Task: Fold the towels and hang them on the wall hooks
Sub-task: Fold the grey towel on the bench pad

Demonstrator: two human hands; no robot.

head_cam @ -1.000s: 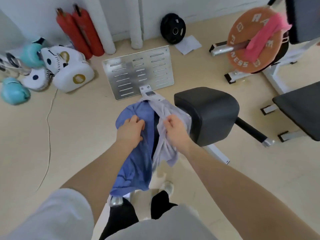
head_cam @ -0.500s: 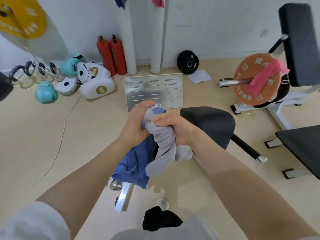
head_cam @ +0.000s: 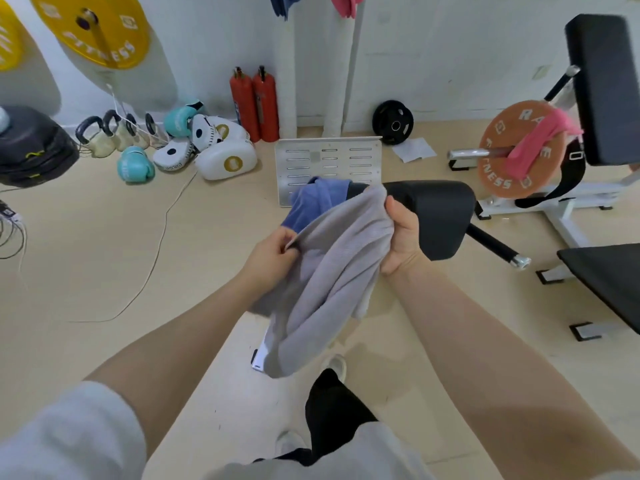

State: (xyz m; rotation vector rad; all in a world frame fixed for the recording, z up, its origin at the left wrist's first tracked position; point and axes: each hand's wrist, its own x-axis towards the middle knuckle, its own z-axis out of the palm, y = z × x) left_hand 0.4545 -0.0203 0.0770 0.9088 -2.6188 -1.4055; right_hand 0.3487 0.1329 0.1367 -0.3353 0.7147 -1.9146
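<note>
The grey towel (head_cam: 332, 271) is stretched between both hands in the air. The left hand (head_cam: 270, 254) pinches its upper edge, and the right hand (head_cam: 403, 237) grips the other corner. A blue towel (head_cam: 317, 199) lies behind it. Half a second ago the hands were pressed together; now they are apart.

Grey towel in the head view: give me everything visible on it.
The grey towel is a pale grey, finely ribbed soft cloth, unfolded and held up in the air, sagging in loose folds. The left hand pinches its upper left edge; the right hand grips its upper right corner. Its lower end hangs toward the floor in front of the person's legs. A blue towel shows just behind its top edge; whether they touch is unclear.
</note>
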